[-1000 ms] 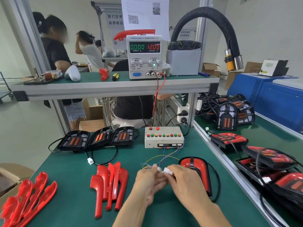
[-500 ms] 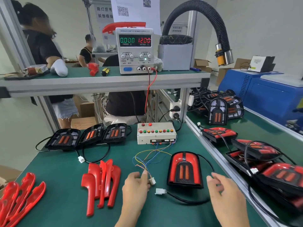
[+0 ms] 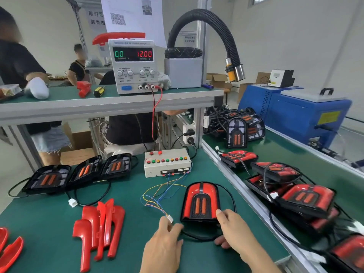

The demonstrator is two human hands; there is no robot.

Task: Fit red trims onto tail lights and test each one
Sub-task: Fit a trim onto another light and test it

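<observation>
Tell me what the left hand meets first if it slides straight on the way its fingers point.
Probably the white connector on the coloured test wires, just beyond the left hand; whether they already touch is unclear.

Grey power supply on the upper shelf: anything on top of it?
A long red plastic trim piece lies across the top of the grey bench power supply, overhanging its left side. White printed sheets hang behind and hide the rear of the top.

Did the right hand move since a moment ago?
Yes. The right hand left the white plug it was sharing with the left hand, and went right to the near corner of the red tail light, judged against the button box.
</observation>
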